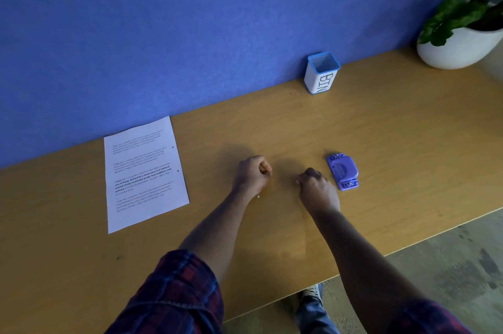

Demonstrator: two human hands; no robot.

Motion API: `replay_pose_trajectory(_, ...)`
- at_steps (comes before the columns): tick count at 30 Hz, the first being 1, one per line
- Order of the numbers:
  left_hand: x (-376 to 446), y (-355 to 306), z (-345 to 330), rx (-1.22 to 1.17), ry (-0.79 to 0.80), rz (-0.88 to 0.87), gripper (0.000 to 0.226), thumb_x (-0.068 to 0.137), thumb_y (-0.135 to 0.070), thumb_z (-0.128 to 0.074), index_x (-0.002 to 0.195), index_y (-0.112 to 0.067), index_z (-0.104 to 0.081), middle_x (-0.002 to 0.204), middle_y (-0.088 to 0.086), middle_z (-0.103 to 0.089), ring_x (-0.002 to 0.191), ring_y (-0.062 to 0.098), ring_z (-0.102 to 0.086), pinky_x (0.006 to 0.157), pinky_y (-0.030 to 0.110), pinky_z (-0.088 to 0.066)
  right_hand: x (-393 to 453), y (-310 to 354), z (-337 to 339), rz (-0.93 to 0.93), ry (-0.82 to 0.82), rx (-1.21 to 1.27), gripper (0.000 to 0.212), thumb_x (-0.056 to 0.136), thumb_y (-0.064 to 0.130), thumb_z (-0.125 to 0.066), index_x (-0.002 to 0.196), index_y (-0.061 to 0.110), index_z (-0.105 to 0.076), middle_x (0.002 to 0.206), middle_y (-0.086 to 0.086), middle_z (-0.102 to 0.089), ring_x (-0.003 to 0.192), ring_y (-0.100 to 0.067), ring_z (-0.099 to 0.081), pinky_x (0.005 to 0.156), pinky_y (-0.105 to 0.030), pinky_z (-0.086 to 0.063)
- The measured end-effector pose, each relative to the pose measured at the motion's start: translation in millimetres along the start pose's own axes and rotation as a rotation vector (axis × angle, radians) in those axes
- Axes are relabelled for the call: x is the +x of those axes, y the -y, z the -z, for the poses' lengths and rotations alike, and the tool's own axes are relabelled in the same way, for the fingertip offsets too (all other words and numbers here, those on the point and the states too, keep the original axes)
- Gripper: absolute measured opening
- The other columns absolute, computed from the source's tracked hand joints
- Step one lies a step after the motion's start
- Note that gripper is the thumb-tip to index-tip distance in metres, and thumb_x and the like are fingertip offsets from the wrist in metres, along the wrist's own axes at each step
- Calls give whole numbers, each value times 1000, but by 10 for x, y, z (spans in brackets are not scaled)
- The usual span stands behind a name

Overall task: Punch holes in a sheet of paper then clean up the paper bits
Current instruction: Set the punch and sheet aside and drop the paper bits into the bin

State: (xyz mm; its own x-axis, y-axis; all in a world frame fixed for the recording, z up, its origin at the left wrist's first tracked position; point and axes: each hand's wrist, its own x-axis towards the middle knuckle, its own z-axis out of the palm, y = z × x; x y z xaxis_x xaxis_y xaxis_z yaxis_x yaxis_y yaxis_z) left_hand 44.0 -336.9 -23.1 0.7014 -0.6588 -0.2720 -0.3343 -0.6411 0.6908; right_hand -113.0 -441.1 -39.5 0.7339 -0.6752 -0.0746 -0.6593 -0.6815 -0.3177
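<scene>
The printed paper sheet (144,173) lies flat at the left of the wooden table (381,143), with two punched holes near its right edge. A purple hole punch (343,172) sits on the table at the right. My left hand (251,173) is curled into a fist on the table in the middle; whatever is inside is hidden. Just left of the punch, my right hand (315,186) has its fingertips down on the table, pinching a small white paper bit (297,182). Another white paper bit (258,197) lies by my left wrist.
A white cup with a blue rim, labelled BIN (321,74), stands at the back against the blue wall. A white plant pot (457,48) is at the far right. The table's front edge runs diagonally at the lower right, with floor beyond.
</scene>
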Motion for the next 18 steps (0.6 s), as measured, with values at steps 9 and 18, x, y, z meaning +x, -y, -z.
replay_pose_trajectory(9, -4, -25, -32, 36, -22, 29, 16, 81, -17, -75, 73, -28, -66, 76, -8, -70, 67, 6, -66, 59, 28, -60, -46, 140, 19, 39, 85, -155, 29, 87, 3, -44, 109, 2, -63, 110, -16, -60, 100, -37, -62, 74, -45, -53)
replay_pose_trajectory(18, -91, -31, -75, 48, -26, 60, 21, 81, -18, -75, 67, -27, -63, 68, -14, -64, 65, 6, -63, 50, 18, -50, -63, 211, -108, 21, 66, -287, 35, 94, 10, -31, 110, 1, -60, 101, -16, -62, 89, -33, -65, 68, -40, -55)
